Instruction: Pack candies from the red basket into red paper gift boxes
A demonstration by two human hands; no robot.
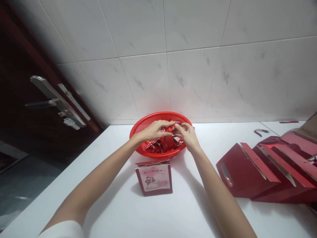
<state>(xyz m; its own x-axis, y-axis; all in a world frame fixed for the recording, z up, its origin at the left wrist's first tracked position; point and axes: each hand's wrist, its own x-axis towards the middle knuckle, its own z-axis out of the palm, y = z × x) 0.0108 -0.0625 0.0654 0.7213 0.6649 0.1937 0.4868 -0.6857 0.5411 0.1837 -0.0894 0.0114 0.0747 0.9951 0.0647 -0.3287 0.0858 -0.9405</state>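
- Right hand (189,136) pinches a red packet (171,128) over the red basket (160,114)
- Left hand (155,130) half-open beside it; I can't tell its grip
- Printed box (156,178) stands just before the basket
- Maroon boxes (244,172) crowd the right

From my end, the red, round, perforated plastic basket (160,114) looks smooth and glossy, the small red packets (168,143) shiny film. I see matt card on the upright dark-red box (155,178), smooth white tabletop (183,218), glossy marbled wall tiles (146,82).
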